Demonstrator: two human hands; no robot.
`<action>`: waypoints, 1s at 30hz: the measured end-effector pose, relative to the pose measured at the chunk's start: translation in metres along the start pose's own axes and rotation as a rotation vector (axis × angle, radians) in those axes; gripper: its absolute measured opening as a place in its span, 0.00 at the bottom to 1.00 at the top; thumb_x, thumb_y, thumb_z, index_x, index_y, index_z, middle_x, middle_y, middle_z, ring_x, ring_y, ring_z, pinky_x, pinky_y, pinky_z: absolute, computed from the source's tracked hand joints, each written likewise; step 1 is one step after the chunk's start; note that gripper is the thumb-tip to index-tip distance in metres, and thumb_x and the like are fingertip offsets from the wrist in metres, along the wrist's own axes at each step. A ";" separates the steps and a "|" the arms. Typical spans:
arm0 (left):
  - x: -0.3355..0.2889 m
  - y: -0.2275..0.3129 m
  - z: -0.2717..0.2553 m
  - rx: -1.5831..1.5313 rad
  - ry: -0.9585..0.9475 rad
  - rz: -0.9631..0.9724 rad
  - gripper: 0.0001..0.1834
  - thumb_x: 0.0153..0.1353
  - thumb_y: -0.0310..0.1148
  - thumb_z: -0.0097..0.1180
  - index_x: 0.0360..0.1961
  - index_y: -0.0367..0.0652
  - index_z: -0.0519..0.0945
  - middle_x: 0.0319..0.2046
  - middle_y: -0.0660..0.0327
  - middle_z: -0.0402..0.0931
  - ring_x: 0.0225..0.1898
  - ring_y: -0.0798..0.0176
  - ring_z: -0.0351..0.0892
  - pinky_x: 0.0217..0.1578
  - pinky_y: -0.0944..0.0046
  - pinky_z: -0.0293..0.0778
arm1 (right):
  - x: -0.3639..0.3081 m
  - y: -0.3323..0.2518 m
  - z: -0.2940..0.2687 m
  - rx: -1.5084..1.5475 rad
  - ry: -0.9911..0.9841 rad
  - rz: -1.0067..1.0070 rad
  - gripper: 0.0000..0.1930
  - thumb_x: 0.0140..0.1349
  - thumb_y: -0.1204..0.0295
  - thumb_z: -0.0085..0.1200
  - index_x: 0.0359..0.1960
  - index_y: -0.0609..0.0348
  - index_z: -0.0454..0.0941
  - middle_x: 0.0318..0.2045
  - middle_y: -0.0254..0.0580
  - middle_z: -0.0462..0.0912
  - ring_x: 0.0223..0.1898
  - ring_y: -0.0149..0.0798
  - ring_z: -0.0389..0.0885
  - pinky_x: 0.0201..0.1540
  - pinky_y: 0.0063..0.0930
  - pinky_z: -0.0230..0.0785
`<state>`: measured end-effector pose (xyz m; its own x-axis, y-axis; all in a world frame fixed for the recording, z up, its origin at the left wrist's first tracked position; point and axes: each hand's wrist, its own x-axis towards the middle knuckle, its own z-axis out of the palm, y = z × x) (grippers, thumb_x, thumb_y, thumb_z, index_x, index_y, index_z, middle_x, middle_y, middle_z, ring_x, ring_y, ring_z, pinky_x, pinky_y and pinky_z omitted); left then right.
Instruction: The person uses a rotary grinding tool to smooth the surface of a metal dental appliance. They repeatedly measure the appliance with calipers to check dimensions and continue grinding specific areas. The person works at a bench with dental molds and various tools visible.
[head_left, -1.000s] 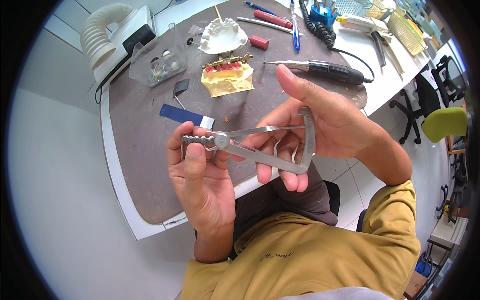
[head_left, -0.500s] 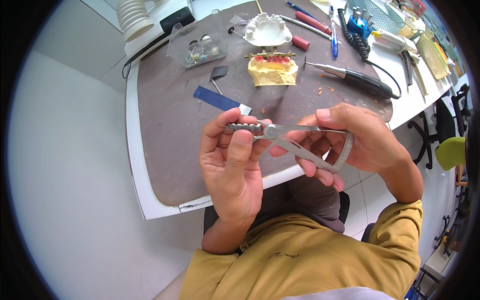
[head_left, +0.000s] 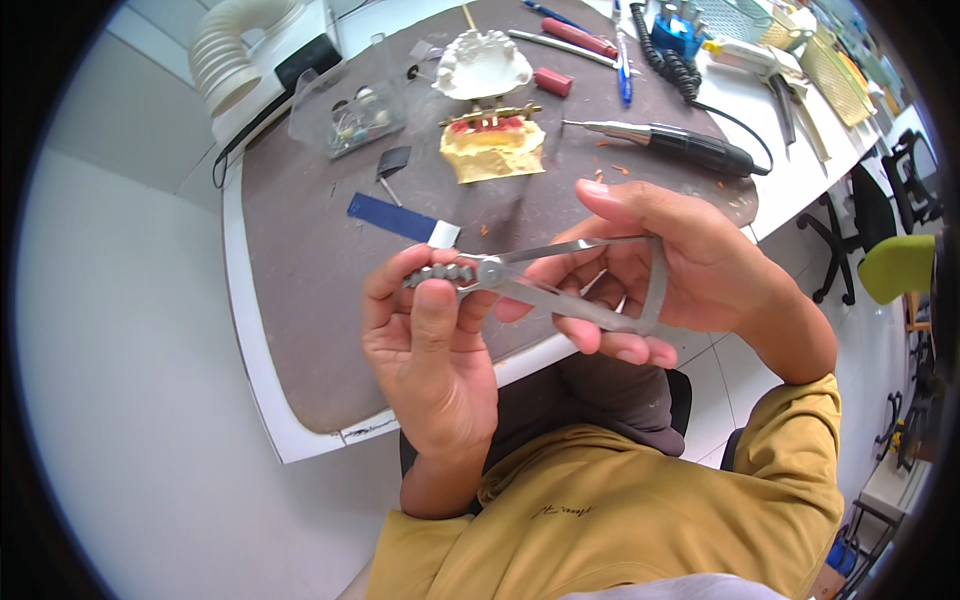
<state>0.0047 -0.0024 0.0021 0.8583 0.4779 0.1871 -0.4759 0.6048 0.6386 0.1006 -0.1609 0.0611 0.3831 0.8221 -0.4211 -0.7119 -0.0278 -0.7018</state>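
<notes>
My left hand pinches a row of joined grey metal tooth crowns, a dental bridge, between thumb and fingers. My right hand holds a silver dental caliper with a curved scale at its handle end. Its pivot lies beside the left fingertips, and its short jaws reach to the bridge's right end; whether they touch it is hidden by the fingers. The right thumb is raised above the upper arm, while the other fingers lie behind and under the lower arm.
Beyond my hands stand a white plaster cast and a yellow cast with red parts, joined by a brass hinge. A rotary handpiece lies right, a clear box of bits left, and a blue strip nearer.
The whole scene has shifted left in view. My right thumb has lifted away from the caliper's upper arm, and its handles look slightly wider apart. The left hand still grips the bridge.
</notes>
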 end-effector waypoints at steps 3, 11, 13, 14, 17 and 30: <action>0.000 -0.002 0.002 0.120 0.019 0.011 0.13 0.61 0.31 0.53 0.46 0.40 0.71 0.40 0.60 0.75 0.37 0.68 0.78 0.32 0.69 0.78 | -0.001 -0.001 -0.002 -0.010 -0.010 -0.005 0.34 0.66 0.47 0.31 0.44 0.75 0.73 0.24 0.58 0.77 0.14 0.39 0.74 0.11 0.25 0.67; -0.001 -0.001 0.003 0.007 -0.012 0.019 0.11 0.60 0.27 0.55 0.42 0.36 0.71 0.37 0.54 0.75 0.39 0.63 0.78 0.40 0.63 0.80 | -0.002 0.002 0.001 0.172 -0.099 0.070 0.35 0.66 0.52 0.30 0.49 0.84 0.66 0.23 0.56 0.76 0.13 0.39 0.74 0.09 0.24 0.67; -0.001 0.000 0.001 0.006 -0.026 0.024 0.10 0.59 0.26 0.56 0.41 0.35 0.72 0.37 0.54 0.75 0.39 0.62 0.78 0.41 0.62 0.80 | -0.001 0.005 0.001 0.210 -0.134 0.090 0.34 0.66 0.55 0.29 0.50 0.87 0.63 0.22 0.55 0.76 0.12 0.39 0.74 0.08 0.23 0.66; -0.001 0.001 0.000 0.010 -0.034 0.028 0.10 0.59 0.26 0.56 0.40 0.35 0.72 0.37 0.54 0.75 0.39 0.62 0.78 0.41 0.62 0.80 | 0.001 0.007 0.000 0.186 -0.142 0.079 0.34 0.66 0.56 0.29 0.50 0.88 0.62 0.22 0.54 0.75 0.11 0.39 0.74 0.08 0.22 0.66; -0.001 0.000 0.000 0.001 -0.038 0.033 0.09 0.58 0.26 0.57 0.39 0.35 0.72 0.37 0.55 0.74 0.39 0.62 0.78 0.41 0.61 0.80 | 0.001 0.010 -0.002 0.190 -0.139 0.052 0.33 0.66 0.58 0.28 0.50 0.89 0.61 0.22 0.54 0.75 0.08 0.39 0.72 0.07 0.22 0.66; -0.001 -0.002 0.000 0.009 -0.033 -0.011 0.08 0.57 0.26 0.58 0.37 0.36 0.73 0.35 0.57 0.74 0.38 0.60 0.79 0.38 0.58 0.82 | -0.002 0.009 -0.001 0.355 -0.178 0.054 0.30 0.66 0.61 0.29 0.52 0.88 0.58 0.17 0.53 0.71 0.03 0.36 0.66 0.02 0.19 0.61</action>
<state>0.0045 -0.0040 0.0007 0.8693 0.4500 0.2046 -0.4651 0.6041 0.6471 0.0946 -0.1633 0.0550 0.2535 0.9114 -0.3243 -0.8993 0.0985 -0.4262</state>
